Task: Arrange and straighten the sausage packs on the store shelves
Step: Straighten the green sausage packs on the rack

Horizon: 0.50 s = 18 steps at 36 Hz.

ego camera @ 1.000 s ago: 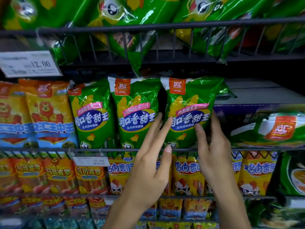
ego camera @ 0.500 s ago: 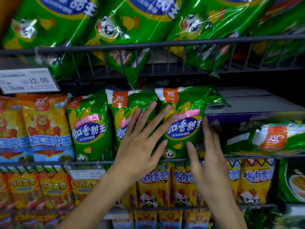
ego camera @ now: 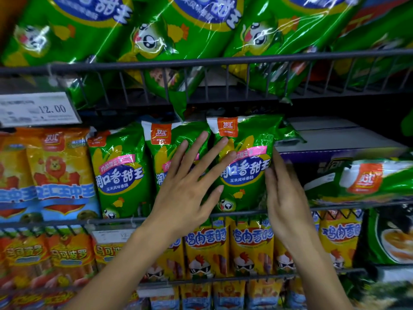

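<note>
On the middle shelf, behind a wire rail (ego camera: 67, 222), orange packs (ego camera: 55, 173) stand upright at the far left under a price tag (ego camera: 38, 109) that reads 12.00. Beside them stand three green packs, all upright with logos at the top: the left pack (ego camera: 120, 173), the middle pack (ego camera: 163, 139) and the right pack (ego camera: 245, 162). The rail keeps their bottoms from sliding forward, which is likely why they lean back rather than fall.

The left hand (ego camera: 185, 193) lies flat with straight, spread fingers across the middle and right packs, grasping nothing; it seems to press their faces back so they line up. The right hand (ego camera: 283, 198) is also released, fingers straight, set edge-on against the right side of the right pack, probably nudging it leftward to close the row.

Right of the hands sits a purple box (ego camera: 335, 151), and in front of it a green pack lies on its side (ego camera: 366, 180), not yet straightened.

The upper rack (ego camera: 223, 61) holds large green packs (ego camera: 174, 32) that tilt forward; one corner pokes down through the wires. The lower shelf holds yellow packs (ego camera: 250, 247) standing in a row, with orange-red ones (ego camera: 44, 260) to their left.
</note>
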{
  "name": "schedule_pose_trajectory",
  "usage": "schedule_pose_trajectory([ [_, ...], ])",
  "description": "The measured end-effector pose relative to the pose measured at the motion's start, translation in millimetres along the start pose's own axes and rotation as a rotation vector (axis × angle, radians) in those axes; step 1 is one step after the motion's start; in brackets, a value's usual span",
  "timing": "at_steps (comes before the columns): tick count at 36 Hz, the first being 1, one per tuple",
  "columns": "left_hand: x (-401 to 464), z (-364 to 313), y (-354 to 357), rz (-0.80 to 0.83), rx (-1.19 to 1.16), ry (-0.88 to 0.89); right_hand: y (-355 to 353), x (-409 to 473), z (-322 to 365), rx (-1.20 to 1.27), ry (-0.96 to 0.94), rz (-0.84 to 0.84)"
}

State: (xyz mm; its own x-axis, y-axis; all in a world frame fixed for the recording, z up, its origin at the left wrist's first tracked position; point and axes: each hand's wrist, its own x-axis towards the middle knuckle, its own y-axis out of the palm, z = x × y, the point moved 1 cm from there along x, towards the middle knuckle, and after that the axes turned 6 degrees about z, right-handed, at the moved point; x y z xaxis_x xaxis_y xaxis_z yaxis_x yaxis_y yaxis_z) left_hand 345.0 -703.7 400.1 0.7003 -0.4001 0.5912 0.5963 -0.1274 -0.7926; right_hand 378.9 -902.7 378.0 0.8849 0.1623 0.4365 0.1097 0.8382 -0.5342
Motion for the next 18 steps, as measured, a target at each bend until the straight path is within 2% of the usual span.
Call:
schedule_pose_trajectory([
  [5, -0.6, -0.2, 3.3, -0.001, 0.028, 0.002, 6.9, -11.2, -6.8, -0.175, 0.01, 0.067],
  [13, 0.7, -3.2, 0.3, -0.039, -0.038, -0.024, -4.6, -3.2, 14.2, 0.036, 0.061, -0.012],
  [18, -1.1, -2.0, 1.7, 0.003, 0.033, -0.005, -0.2, -9.1, -0.2, -0.144, 0.101, 0.099],
])
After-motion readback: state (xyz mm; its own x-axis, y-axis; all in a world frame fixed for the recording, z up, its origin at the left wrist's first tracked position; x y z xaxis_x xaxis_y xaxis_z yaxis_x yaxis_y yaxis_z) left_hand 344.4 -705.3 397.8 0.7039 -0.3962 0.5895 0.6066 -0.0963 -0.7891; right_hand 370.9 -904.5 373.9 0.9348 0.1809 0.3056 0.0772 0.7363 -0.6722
